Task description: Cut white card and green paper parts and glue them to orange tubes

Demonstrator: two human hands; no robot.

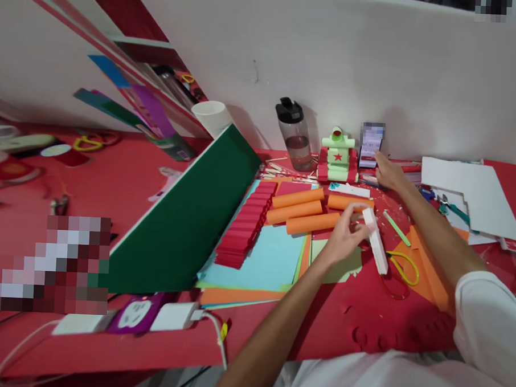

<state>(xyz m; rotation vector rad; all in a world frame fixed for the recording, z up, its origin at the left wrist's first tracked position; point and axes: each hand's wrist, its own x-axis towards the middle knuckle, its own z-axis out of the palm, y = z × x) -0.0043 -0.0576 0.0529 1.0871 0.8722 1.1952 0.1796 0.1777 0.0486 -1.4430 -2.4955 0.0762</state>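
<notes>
While the right hand (389, 172) stretches forward with a fingertip at the lower part of an upright phone (371, 157), the left hand (345, 238), nearer the body, pinches a long white bar (378, 253) between thumb and fingers. Whether the right hand's other fingers hold anything, I cannot tell. Left of the left hand lie orange paper rolls (295, 212), then a pleated red paper stack (248, 224); just left of the right hand stands a pale green and red paper model (338, 141). For this step, a light, steady touch seems best, since the phone appears propped against the wall and could slip; keeping the left hand's grip gentle should avoid bending the bar. As for writing, the screen's digits are too small to read surely, the model bears a red star, and no brand is legible.
</notes>
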